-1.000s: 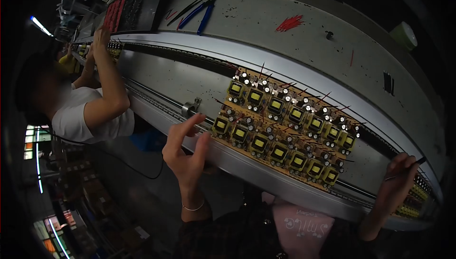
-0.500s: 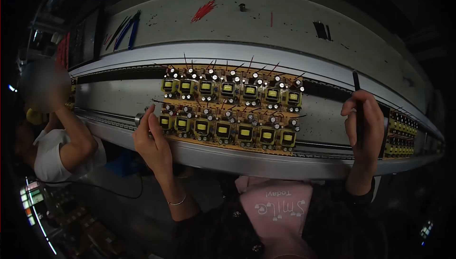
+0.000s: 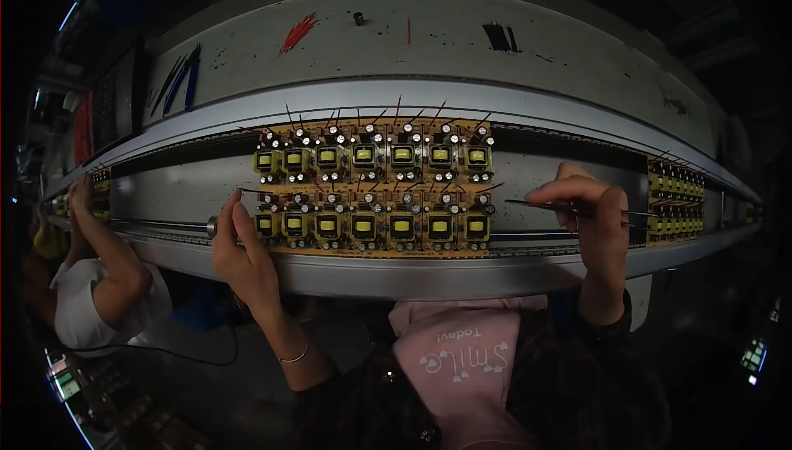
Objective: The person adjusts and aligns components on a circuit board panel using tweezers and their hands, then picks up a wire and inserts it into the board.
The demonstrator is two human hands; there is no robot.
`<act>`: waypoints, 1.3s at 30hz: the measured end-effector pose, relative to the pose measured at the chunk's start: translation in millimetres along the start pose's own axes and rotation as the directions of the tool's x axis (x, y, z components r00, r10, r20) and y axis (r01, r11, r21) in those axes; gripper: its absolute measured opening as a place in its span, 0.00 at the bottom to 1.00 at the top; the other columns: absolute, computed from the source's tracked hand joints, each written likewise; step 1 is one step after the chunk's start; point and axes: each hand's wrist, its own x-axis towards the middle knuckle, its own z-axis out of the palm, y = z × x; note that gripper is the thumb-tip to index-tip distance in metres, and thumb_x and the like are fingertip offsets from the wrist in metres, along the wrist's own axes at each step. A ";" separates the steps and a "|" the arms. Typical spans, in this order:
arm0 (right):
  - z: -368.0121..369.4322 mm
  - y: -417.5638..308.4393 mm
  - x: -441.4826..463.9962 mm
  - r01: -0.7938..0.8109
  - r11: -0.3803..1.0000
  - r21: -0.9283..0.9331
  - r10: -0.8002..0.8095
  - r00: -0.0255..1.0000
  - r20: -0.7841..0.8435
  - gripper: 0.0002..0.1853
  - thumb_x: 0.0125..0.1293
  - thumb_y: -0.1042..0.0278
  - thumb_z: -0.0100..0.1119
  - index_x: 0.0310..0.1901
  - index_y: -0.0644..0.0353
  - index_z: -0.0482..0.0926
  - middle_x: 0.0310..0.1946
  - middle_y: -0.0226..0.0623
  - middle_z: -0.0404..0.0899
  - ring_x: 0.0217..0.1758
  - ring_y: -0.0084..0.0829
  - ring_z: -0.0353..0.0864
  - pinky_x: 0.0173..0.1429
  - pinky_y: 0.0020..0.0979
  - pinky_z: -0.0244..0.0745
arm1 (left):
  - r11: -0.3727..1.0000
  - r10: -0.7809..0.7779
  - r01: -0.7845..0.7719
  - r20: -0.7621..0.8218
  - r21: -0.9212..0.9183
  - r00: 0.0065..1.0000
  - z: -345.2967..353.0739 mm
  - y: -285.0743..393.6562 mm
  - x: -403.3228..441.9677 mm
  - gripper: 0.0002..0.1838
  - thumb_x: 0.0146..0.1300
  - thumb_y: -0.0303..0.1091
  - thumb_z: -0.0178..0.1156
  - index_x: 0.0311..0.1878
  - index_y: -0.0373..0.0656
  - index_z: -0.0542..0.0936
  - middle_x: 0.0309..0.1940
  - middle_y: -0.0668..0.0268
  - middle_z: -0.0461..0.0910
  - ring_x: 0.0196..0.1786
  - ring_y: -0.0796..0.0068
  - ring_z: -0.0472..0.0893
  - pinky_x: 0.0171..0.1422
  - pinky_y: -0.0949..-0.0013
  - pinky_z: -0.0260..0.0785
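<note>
A double-row panel of circuit boards (image 3: 375, 188), with yellow-topped transformers, capacitors and thin red and black wires, lies across the conveyor rails in front of me. My left hand (image 3: 245, 256) is at the panel's left end, its fingertips beside a dark wire there. Its fingers are loosely extended, and I make out nothing held in them. To the right of the panel, my right hand (image 3: 590, 219) grips a thin dark tool (image 3: 528, 203) like tweezers, whose tip points left toward the panel's right edge without touching it.
Blue-handled cutters (image 3: 188, 83), red wires (image 3: 297, 33), black wires (image 3: 500, 37) and a small dark cylinder (image 3: 358, 18) lie on the shelf (image 3: 445, 54) beyond the rail. Another panel (image 3: 676, 202) sits farther right. A co-worker (image 3: 107, 285) is at the left.
The view has swung right and levelled, so the panel appears farther left. My right hand has turned the dark tool from upright to nearly level, pointing left. My left hand's fingers are closer together.
</note>
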 end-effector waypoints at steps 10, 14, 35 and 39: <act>32.6 -8.6 -14.8 0.058 0.932 -0.359 -0.113 0.984 -0.135 0.09 0.44 0.86 0.64 0.29 0.64 0.80 0.22 0.30 0.74 0.25 0.20 0.65 0.29 0.21 0.60 | 0.997 -0.020 0.022 0.032 -0.069 0.999 -1.6 -1.9 1.1 0.17 0.72 0.42 0.49 0.52 0.44 0.82 0.30 0.67 0.80 0.28 0.79 0.71 0.31 0.74 0.62; 50.6 -0.2 -9.0 0.288 0.796 -0.533 -0.350 0.937 -0.017 0.08 0.51 0.74 0.72 0.27 0.59 0.78 0.18 0.25 0.70 0.17 0.19 0.60 0.22 0.22 0.57 | 0.992 0.039 -0.038 0.004 -0.119 0.999 0.2 -6.3 1.3 0.16 0.72 0.41 0.50 0.52 0.44 0.82 0.27 0.68 0.80 0.24 0.81 0.69 0.28 0.76 0.59; 79.5 -6.9 -2.8 0.439 0.542 -0.717 -0.437 0.876 0.206 0.08 0.52 0.70 0.71 0.26 0.60 0.80 0.19 0.28 0.74 0.17 0.23 0.63 0.23 0.24 0.59 | 0.987 0.108 -0.106 0.004 -0.121 0.994 -1.8 -15.5 6.6 0.14 0.70 0.40 0.53 0.52 0.46 0.82 0.24 0.68 0.79 0.23 0.82 0.70 0.26 0.76 0.58; 94.2 5.8 10.1 0.463 0.499 -0.733 -0.385 0.876 0.291 0.08 0.52 0.69 0.71 0.25 0.60 0.79 0.18 0.27 0.74 0.16 0.23 0.63 0.23 0.24 0.60 | 0.988 0.051 -0.046 0.030 -0.147 0.998 -3.8 -15.3 7.1 0.14 0.70 0.39 0.53 0.52 0.46 0.82 0.23 0.68 0.79 0.23 0.81 0.71 0.27 0.76 0.59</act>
